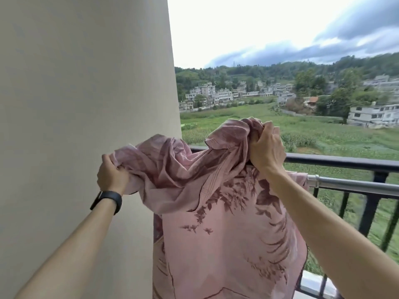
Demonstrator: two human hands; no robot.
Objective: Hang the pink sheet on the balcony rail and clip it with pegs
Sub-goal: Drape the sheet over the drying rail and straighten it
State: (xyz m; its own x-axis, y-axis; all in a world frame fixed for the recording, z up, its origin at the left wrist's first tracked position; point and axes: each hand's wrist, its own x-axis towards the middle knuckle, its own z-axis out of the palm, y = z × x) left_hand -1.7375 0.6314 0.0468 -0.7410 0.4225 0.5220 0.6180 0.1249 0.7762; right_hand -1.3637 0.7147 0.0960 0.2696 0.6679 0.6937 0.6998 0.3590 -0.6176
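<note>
The sheet (216, 212) is pink with a darker leaf and bird print. It is held up bunched between both hands at the balcony's left end, and its lower part hangs flat in front of the rail (345, 161). The cloth hides the rail's left stretch, so I cannot tell whether it rests on the rail there. At the right, a fold lies over the end of a silver pipe (356, 186) that runs just below the black top bar.

The left hand (112, 175) grips a gathered corner, fingers curled round the fabric, close to the wall (86, 83). A black band (106, 200) sits on that wrist. The right hand (267, 147) is higher, above the rail, and clamps a wad of cloth in its fist. The two hands are well apart, with slack folds sagging between them.

Beyond the rail lie a green field (323, 134), pale houses (216, 94), wooded hills (280, 70) and a cloudy sky (259, 29).
</note>
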